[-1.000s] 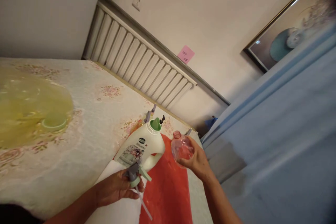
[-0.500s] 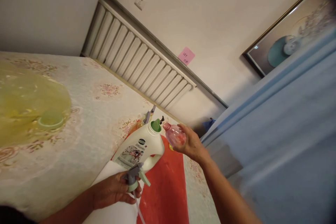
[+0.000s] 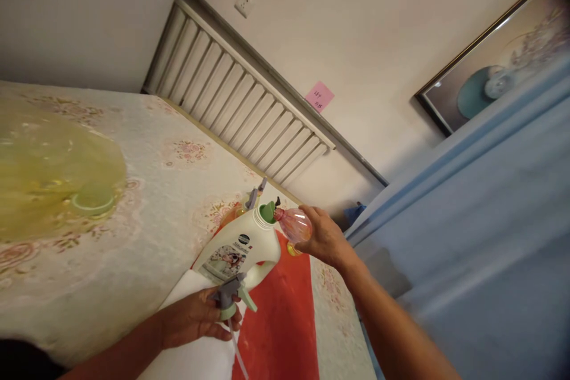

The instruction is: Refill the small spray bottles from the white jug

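Observation:
My right hand point(image 3: 327, 240) grips a small clear pink bottle point(image 3: 294, 224), tipped so its open neck touches the green spout of a white jug point(image 3: 243, 246) standing on a red mat point(image 3: 280, 320). My left hand point(image 3: 196, 317) is closed round a grey and green trigger sprayer head point(image 3: 231, 298) with its thin dip tube hanging down, just in front of the jug. Behind the jug another spray bottle top point(image 3: 255, 195) sticks up, its body mostly hidden.
The jug and mat rest on a floral tablecloth point(image 3: 155, 202). A yellow translucent lid or bowl point(image 3: 53, 172) lies at the left. A white cloth point(image 3: 196, 356) lies under my left hand. A radiator point(image 3: 240, 107) runs along the wall; blue fabric point(image 3: 481, 237) fills the right.
My right hand has carried the pink bottle up and left and tilted it, from upright beside the jug to neck against the jug's spout. The left hand has stayed with the sprayer head.

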Demonstrator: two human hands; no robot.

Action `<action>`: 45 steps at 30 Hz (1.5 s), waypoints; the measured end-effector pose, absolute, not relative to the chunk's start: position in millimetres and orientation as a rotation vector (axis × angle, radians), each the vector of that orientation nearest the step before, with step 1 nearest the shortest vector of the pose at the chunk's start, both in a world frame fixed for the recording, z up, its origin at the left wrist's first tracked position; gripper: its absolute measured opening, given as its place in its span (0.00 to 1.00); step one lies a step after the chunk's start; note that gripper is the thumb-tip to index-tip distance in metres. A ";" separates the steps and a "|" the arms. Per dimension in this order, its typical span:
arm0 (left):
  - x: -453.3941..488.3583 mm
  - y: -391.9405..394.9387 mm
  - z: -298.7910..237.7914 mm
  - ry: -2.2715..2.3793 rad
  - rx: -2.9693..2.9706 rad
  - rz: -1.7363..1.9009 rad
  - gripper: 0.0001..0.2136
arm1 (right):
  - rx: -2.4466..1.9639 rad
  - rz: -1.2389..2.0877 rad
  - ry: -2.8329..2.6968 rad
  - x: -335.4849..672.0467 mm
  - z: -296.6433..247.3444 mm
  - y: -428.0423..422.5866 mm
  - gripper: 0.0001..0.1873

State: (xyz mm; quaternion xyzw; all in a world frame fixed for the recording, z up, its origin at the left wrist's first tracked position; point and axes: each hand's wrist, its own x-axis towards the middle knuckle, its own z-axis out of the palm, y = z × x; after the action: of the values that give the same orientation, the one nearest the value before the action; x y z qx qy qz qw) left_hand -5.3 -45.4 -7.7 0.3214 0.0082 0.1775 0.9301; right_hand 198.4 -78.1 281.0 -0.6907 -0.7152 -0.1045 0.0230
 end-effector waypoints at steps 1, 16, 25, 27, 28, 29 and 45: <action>-5.4 -45.4 -8.1 0.014 0.661 0.364 0.11 | -2.140 -0.333 -2.229 198.1 282.1 -77.9 0.42; -7.5 -45.2 -7.4 -0.029 0.649 0.355 0.12 | -2.211 -0.456 -2.335 191.2 295.0 -75.2 0.42; -7.6 -45.8 -4.7 -0.011 0.664 0.354 0.12 | -2.257 -0.543 -2.358 183.8 300.9 -75.6 0.40; -7.6 -45.9 -4.0 -0.011 0.657 0.353 0.12 | -2.265 -0.561 -2.365 182.4 302.3 -75.4 0.40; -7.7 -46.0 -3.7 -0.012 0.651 0.354 0.12 | -2.267 -0.566 -2.371 181.7 303.0 -75.4 0.40; -7.7 -46.1 -3.4 -0.016 0.646 0.356 0.13 | -2.268 -0.570 -2.379 181.0 303.9 -75.3 0.40; -6.1 -45.8 -11.0 -0.063 0.654 0.371 0.15 | -2.298 -0.760 -2.453 170.9 316.7 -71.8 0.39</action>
State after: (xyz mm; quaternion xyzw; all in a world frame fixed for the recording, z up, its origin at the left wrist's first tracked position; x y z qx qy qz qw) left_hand -6.1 -45.8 -11.0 0.3194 -0.0309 0.1810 0.9297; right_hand 170.9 -71.8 316.7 -0.6590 -0.7037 -0.2179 -0.1517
